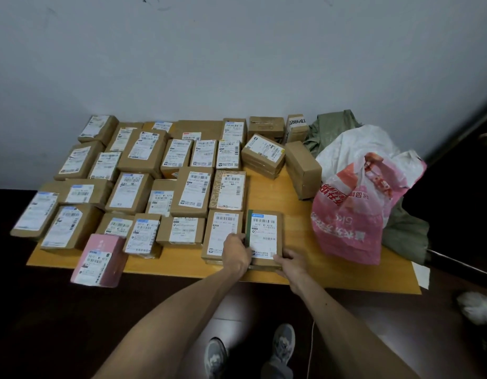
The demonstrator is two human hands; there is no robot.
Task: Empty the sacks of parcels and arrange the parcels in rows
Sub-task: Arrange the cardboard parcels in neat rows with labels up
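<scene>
Several brown cardboard parcels [191, 191] with white labels lie in rows on a yellow table [297, 236]. At the right end of the front row lies a brown parcel with a green edge [264, 231]. My left hand [237, 254] grips its near left corner and my right hand [290, 262] grips its near right corner. A pink parcel [100, 259] overhangs the table's front edge at the left. A pink and white plastic sack [351, 214] sits on the right of the table, with a green woven sack [330, 129] behind it.
More brown parcels [263, 155] lie loose at the back right, one of them [302, 169] on its side. A white wall stands behind the table. The floor is dark; my shoes [283, 343] show below. A dark door frame [466, 127] is at the right.
</scene>
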